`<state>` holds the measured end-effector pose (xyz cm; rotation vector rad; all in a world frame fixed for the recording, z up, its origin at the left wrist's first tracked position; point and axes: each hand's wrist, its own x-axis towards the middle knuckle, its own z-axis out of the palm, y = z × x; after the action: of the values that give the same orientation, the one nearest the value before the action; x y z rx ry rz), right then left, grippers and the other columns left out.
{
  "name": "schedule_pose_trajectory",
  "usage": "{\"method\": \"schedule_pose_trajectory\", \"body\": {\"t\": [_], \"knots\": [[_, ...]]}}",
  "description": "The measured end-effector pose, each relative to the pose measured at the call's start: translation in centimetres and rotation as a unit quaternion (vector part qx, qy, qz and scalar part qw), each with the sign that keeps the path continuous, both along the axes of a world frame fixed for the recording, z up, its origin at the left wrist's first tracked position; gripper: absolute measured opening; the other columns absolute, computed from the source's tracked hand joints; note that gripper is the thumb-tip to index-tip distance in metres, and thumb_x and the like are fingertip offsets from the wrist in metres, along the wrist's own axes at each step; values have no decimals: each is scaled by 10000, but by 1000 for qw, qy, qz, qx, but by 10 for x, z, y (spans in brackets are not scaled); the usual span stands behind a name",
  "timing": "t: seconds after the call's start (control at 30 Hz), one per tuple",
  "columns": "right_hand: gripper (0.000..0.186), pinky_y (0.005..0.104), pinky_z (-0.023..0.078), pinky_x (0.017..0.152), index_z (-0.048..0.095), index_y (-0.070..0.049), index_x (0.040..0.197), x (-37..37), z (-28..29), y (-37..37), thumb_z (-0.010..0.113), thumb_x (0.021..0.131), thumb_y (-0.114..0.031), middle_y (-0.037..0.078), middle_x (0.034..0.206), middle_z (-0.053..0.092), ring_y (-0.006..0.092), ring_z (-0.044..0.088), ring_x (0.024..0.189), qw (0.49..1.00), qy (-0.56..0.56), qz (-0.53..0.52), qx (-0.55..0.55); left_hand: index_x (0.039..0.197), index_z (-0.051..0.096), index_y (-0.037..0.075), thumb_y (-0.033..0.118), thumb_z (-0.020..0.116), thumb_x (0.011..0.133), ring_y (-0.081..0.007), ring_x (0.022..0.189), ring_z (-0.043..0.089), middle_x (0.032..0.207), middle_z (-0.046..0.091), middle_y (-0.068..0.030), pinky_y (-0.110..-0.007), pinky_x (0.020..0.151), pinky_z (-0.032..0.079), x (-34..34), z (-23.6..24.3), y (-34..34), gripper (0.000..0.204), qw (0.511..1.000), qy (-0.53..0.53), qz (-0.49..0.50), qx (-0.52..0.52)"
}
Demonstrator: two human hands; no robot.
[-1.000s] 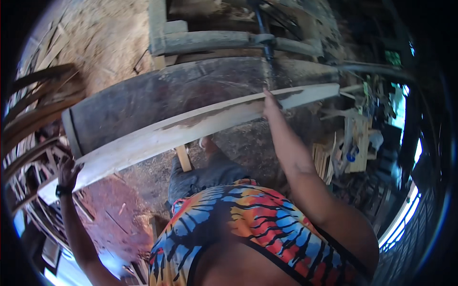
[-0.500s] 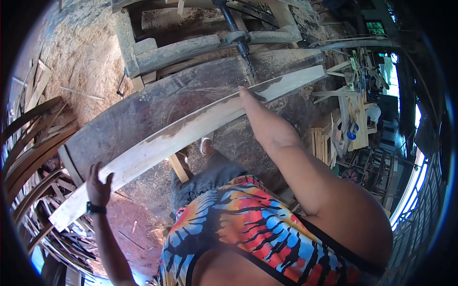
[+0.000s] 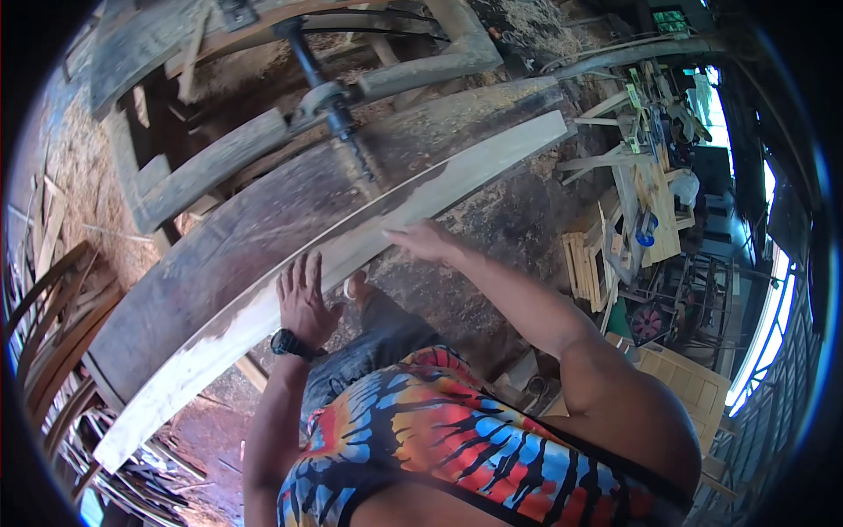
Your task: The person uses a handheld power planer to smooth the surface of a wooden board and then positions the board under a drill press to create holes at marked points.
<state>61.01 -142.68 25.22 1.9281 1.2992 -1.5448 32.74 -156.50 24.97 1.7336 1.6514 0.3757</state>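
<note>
A long pale wooden board [image 3: 211, 351] runs diagonally from the lower left to the upper right, with darker brown patches along its far edge. My left hand [image 3: 305, 303] lies on the middle of the board, fingers spread, a dark watch on its wrist. Farther right, my right hand [image 3: 426, 241] touches the board's near edge; its fingers stretch out to the left and are partly hidden. Under the board is a wide, dark, dusty workbench top [image 3: 219, 255]. A dark drill bit [image 3: 356, 162] points down at that top, just beyond the board.
Behind the bench stands a heavy wooden frame [image 3: 219, 162] carrying the drill shaft [image 3: 303, 57]. Curved wooden strips [image 3: 66, 325] are piled at the left. To the right are stacked wood pieces [image 3: 580, 268], a light panel [image 3: 680, 386] and a red fan-like wheel [image 3: 647, 322]. Shavings cover the floor.
My left hand has moved from near the board's left end to its middle. My right hand has come back left and nearer. The view has shifted, so the drill appears farther left.
</note>
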Motion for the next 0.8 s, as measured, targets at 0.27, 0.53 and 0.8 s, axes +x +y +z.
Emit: {"method": "schedule_pose_trajectory", "body": {"t": [0.27,0.53,0.8], "knots": [[589,415,503,1038,649,-15,1295,295,-38,146,713,906,-453,224,1254,685,343,644,1206,923,-186,64,330,1552,327,61,247,881,663,-414,1371,415,1472,460,-222,-566,1181,268,97,-24,74,1064,992,123,29,2],[797,469,376,1171,350,5,1544,539,-104,282,517,982,-536,291,1532,427,449,452,1390,833,-405,21,377,1526,336,22,318,888,589,-417,1290,468,1355,531,-222,-643,1189,173,136,-37,107,1127,984,180,1,-9],[820,484,332,1195,236,25,1577,600,-136,371,433,1010,-533,335,1540,383,469,382,1437,860,-321,-53,392,1517,329,-1,224,934,545,-407,1252,494,1354,530,-226,-615,1185,227,135,-58,106,1166,977,210,-2,22]]}}
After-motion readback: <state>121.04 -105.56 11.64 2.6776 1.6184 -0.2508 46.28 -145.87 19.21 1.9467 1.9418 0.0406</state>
